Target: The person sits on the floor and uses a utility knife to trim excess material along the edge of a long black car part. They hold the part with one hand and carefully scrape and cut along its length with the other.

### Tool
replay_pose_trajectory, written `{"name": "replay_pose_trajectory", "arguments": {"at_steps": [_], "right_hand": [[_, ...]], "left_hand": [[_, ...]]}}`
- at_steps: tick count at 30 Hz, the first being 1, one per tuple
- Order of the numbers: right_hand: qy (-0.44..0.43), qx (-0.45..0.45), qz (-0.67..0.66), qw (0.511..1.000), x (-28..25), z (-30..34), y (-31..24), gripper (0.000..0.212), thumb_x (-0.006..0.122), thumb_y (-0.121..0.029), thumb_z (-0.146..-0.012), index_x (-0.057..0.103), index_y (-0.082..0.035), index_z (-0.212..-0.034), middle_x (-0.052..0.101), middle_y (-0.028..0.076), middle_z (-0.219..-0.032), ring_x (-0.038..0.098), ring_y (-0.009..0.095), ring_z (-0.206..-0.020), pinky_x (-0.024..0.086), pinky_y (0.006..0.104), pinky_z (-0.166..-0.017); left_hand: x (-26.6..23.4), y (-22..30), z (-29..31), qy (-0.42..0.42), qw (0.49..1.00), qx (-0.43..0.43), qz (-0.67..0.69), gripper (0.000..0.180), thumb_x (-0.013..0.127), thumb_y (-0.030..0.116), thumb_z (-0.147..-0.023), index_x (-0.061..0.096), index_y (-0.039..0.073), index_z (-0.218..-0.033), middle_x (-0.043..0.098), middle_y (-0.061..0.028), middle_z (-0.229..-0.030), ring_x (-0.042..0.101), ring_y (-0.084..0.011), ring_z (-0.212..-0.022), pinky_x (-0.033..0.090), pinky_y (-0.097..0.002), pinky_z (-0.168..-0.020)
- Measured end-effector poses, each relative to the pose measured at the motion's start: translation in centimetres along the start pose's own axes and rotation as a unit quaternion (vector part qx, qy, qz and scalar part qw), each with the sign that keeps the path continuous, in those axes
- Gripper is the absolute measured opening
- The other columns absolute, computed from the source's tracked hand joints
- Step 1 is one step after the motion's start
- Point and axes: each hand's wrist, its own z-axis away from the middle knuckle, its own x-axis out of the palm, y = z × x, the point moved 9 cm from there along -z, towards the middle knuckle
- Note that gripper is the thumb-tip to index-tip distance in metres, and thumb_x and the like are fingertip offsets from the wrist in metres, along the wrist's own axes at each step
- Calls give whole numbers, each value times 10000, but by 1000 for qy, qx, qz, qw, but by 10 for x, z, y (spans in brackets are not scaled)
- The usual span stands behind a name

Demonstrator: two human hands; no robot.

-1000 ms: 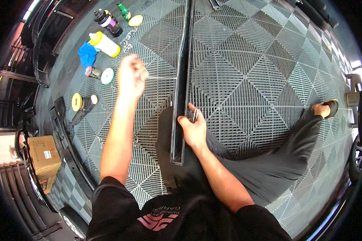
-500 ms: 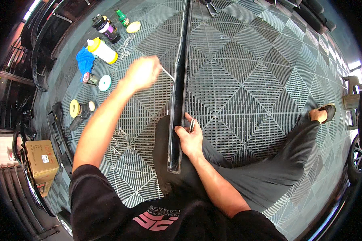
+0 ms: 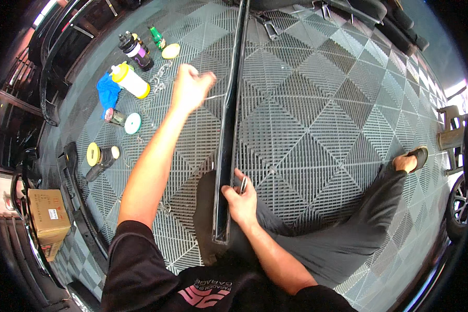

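A long black trim piece (image 3: pixel 226 151) runs from my lap away to the far edge, its near end resting over my leg. My left hand (image 3: pixel 191 89) is closed in a fist left of the trim. A thin pale strip (image 3: pixel 215 96) stretches tight from that fist to the trim's left edge. My right hand (image 3: pixel 241 204) grips the trim near its close end, thumb on top. Between its fingers sits a slim silver tool (image 3: pixel 244 185), whose exact kind I cannot make out.
Left on the grey tiled floor (image 3: pixel 307 119) stand a yellow-capped spray bottle (image 3: pixel 131 81), a dark bottle (image 3: pixel 139 54), a green bottle (image 3: pixel 156 38), a blue cloth (image 3: pixel 108 93) and a polisher (image 3: pixel 101 162). Peeled scraps (image 3: pixel 162 77) lie nearby. Further left is a cardboard box (image 3: pixel 49 216).
The strip now stands out more sideways from the trim, and my left fist has turned and shifted slightly right. My view has shifted a little; my right hand keeps its hold.
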Motion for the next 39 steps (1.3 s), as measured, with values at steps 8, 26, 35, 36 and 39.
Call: {"name": "replay_pose_trajectory", "arguments": {"at_steps": [8,26,35,36,39], "right_hand": [[-11,21,24,999,-3,-3,2,658,727,-182,-773,512,0,-1369,507,-49,-719,443,51,-620,418,222,-596],[-23,38,-89,995,-3,-8,12,633,710,-77,-814,465,9,-1390,576,-29,-752,481,37,-604,422,207,-563],[-21,44,-40,998,-3,-6,15,666,737,-139,-789,482,2,-1388,552,-27,-743,493,51,-622,439,227,-574],[-21,42,-33,998,-3,-6,16,663,736,-133,-790,482,2,-1388,554,-26,-743,495,50,-622,437,227,-571],[-26,66,-82,994,-3,-6,14,656,734,-111,-793,482,-3,-1388,555,-27,-745,497,46,-622,429,223,-567]], "left_hand": [[74,7,9,-308,940,56,-136,410,772,374,-824,583,13,-871,645,-98,-742,608,-206,-706,497,-373,-667],[30,29,-121,-76,931,-69,351,283,660,157,-855,503,34,-1056,534,-41,-703,527,-177,-585,477,-320,-554],[94,26,-72,-265,951,97,-128,363,767,343,-802,675,12,-921,672,-122,-728,654,-220,-689,507,-395,-660],[93,23,-75,-284,944,92,-138,319,745,323,-818,681,16,-881,679,-128,-740,663,-240,-702,508,-403,-667],[92,45,-79,-271,925,166,-207,236,659,261,-863,675,25,-862,690,-165,-797,674,-316,-765,510,-437,-698]]}}
